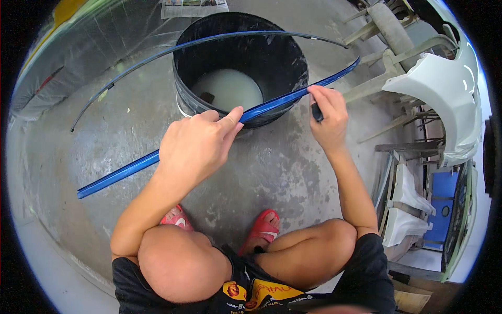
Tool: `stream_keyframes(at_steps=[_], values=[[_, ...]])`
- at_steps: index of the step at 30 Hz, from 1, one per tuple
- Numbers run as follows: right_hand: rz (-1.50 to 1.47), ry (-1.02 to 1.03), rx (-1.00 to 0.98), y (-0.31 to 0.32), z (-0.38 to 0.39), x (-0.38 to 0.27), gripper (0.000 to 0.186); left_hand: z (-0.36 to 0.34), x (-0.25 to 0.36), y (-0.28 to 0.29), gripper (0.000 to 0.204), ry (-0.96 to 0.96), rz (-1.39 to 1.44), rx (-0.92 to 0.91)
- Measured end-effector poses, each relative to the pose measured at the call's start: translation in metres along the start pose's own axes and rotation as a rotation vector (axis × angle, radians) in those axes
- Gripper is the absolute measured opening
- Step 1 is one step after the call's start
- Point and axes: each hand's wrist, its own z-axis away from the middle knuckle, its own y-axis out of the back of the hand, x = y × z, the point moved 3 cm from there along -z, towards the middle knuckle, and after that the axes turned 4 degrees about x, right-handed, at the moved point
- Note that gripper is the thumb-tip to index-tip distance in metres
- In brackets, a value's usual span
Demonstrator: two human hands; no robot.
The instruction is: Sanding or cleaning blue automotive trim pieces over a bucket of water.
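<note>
A long, glossy blue trim strip (120, 171) slants across in front of me, rising from lower left to upper right over the near rim of a black bucket (240, 23). My left hand (201, 137) is wrapped around its middle. Toward the far right end, the fingertips of my right hand (329, 115) pinch the strip's edge. A small black piece (317, 112), its kind unclear, is tucked in that same hand. Cloudy whitish water (230, 86) lies in the bucket, with a dark lump at its near side. Another thin, curved blue strip (151, 56) rests across the bucket's top.
White car fender panels (423, 78) hang at the right, beside a worn wooden stand (392, 31). Smaller white panels (408, 227) and a blue panel (442, 204) stand below them. Plastic sheeting (104, 47) covers something at the left. The concrete floor (293, 178) has pale stains.
</note>
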Motion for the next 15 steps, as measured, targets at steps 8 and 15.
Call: stream_keyframes(at_steps=[8, 15], values=[[-0.018, 0.071, -0.036, -0.001, -0.006, -0.008, 0.047, 0.001, -0.002, -0.002, 0.03, -0.006, 0.011, 0.013], [-0.056, 0.112, -0.036, -0.002, 0.006, 0.01, 0.04, 0.0, -0.002, -0.002, 0.03, 0.003, 0.006, 0.019]])
